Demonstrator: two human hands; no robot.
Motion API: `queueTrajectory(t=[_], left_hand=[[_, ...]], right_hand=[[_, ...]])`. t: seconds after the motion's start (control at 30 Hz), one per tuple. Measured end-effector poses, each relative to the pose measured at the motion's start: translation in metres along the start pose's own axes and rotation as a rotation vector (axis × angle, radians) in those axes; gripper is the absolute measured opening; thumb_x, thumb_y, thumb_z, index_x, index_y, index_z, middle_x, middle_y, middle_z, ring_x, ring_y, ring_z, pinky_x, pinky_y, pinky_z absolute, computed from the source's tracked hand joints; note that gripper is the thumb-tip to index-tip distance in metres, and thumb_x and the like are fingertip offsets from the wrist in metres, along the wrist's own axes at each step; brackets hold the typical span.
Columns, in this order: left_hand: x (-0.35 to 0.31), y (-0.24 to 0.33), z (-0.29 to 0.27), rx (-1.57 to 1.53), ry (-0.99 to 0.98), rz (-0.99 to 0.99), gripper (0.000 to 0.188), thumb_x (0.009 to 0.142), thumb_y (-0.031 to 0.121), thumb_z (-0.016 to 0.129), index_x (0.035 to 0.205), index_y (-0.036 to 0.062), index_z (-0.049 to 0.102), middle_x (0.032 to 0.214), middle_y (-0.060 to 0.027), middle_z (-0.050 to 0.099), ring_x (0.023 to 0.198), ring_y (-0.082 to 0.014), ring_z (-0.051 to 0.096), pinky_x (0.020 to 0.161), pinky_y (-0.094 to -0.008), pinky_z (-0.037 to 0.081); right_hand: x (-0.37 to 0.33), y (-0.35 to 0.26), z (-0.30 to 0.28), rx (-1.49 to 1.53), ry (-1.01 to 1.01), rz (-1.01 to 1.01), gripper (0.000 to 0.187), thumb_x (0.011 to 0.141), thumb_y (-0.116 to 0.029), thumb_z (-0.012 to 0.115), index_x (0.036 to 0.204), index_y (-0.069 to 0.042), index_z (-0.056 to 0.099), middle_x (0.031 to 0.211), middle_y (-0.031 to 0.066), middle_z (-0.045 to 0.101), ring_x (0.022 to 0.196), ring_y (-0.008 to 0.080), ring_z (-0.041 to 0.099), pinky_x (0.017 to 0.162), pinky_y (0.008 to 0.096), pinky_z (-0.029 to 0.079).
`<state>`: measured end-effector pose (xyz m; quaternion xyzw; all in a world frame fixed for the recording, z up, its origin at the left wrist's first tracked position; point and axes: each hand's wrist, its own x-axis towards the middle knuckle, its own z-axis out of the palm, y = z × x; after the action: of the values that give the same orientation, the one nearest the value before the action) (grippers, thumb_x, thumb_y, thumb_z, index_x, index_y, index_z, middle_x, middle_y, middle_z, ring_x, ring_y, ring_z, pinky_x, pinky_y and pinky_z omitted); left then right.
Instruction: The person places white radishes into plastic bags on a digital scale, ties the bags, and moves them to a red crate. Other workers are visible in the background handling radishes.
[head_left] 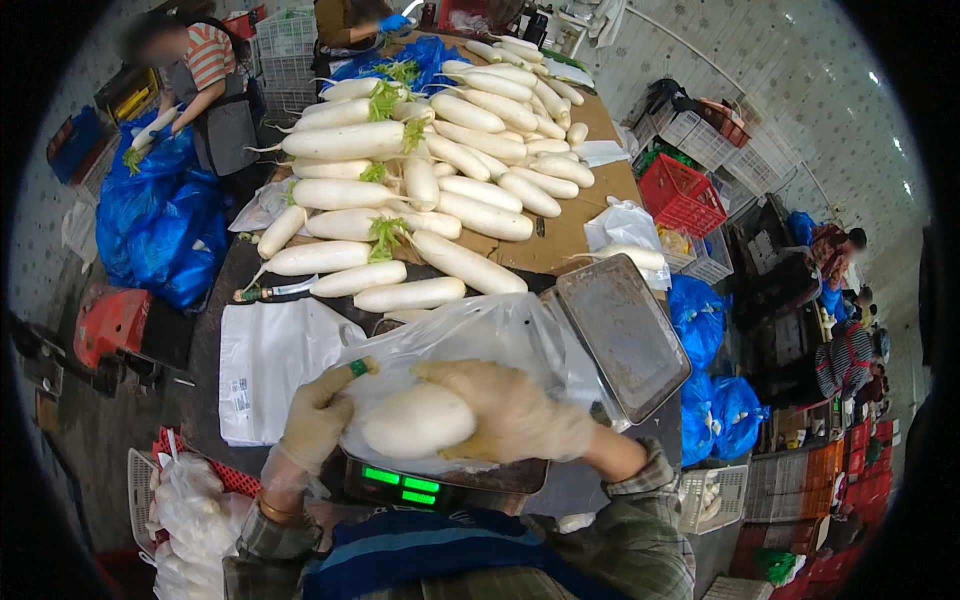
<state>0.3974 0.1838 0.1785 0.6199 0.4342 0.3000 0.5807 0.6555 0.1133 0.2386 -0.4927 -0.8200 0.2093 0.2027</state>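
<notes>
At the left, filled plastic bags (pixel 195 525) sit in a white basket (pixel 141 500) beside the counter (pixel 655 425), so some portions look finished, while flat white bags (pixel 275 375) lie near the gloved left hand (pixel 312 420), its fingers curled by the edge of a clear bag (pixel 490 335), though I cannot tell whether they grip it. The white radish (pixel 420 422) sits midway above the scale (pixel 405 487), apparently only part-bagged, a large pile of loose radishes (pixel 485 213) beyond it lies unbagged, and the gloved right hand (pixel 520 410) is wrapped around the radish's right side
</notes>
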Motion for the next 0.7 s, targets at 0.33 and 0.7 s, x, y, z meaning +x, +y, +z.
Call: queueTrajectory(t=[0.33, 0.7], left_hand=[[0.003, -0.032, 0.012, -0.195, -0.094, -0.156, 0.064, 0.084, -0.009, 0.051, 0.145, 0.0084, 0.057, 0.093, 0.0059, 0.060, 0.062, -0.0011, 0.044, 0.058, -0.0175, 0.039], [-0.008, -0.016, 0.003, -0.329, -0.067, -0.185, 0.055, 0.089, -0.007, 0.055, 0.143, 0.0043, 0.057, 0.139, -0.0055, 0.060, 0.109, -0.0105, 0.058, 0.093, -0.0238, 0.047]], right_hand=[[0.057, 0.056, -0.013, 0.738, -0.059, 0.220, 0.034, 0.095, -0.023, 0.070, 0.121, -0.001, 0.067, 0.102, 0.0123, 0.075, 0.091, 0.0213, 0.069, 0.082, 0.0344, 0.056], [0.110, 0.293, 0.041, -0.033, -0.096, 0.657, 0.082, 0.065, -0.040, 0.090, 0.131, -0.001, 0.060, 0.123, 0.0257, 0.067, 0.120, 0.0375, 0.063, 0.102, 0.0462, 0.048]])
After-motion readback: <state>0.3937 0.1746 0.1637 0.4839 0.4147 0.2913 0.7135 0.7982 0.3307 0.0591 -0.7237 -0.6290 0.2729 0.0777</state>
